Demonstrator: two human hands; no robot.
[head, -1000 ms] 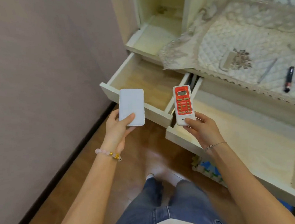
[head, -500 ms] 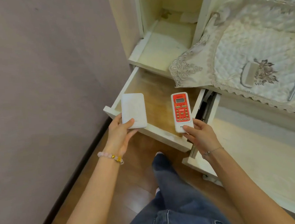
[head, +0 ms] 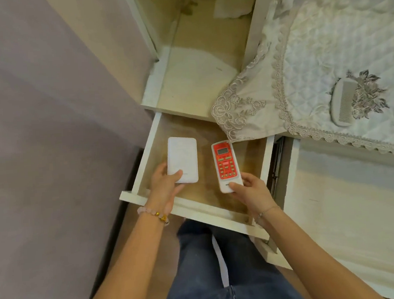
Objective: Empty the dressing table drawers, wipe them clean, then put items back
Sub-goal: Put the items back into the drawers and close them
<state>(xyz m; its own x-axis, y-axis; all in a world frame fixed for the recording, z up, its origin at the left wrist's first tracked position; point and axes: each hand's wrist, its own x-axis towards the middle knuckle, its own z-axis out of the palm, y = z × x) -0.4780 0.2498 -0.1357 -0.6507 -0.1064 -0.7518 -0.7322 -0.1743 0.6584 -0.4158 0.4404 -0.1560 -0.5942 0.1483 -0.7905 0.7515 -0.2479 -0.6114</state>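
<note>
Grips in the left hand (head: 164, 187) a flat white pack (head: 182, 158) by its near end: thumb pressed across the top face, other fingers curled beneath and mostly hidden. Holds it over the left half of the open small drawer (head: 144, 153), long side running far to near; cannot tell whether it touches the drawer floor. Pinches in the right hand (head: 251, 192) a red-faced remote (head: 225, 163) at its white near end, thumb on top, fingers curled round the right edge and underneath. Holds it within the right half of the same drawer, buttons up, screen end far, just beside the pack but apart from it.

Wears a bead bracelet (head: 152, 211) on the left wrist, a thin chain (head: 267, 211) on the right.

To the right, a wider drawer (head: 338, 220) pulled out. Farther off, an open shelf (head: 197, 73) with a crumpled white cloth (head: 232, 7) at its back; right of that, a lace-edged cover (head: 324, 45) with a pale comb (head: 343, 104) on it. On the left, a mauve wall (head: 47, 114); nearest, blue jeans (head: 213, 277).
</note>
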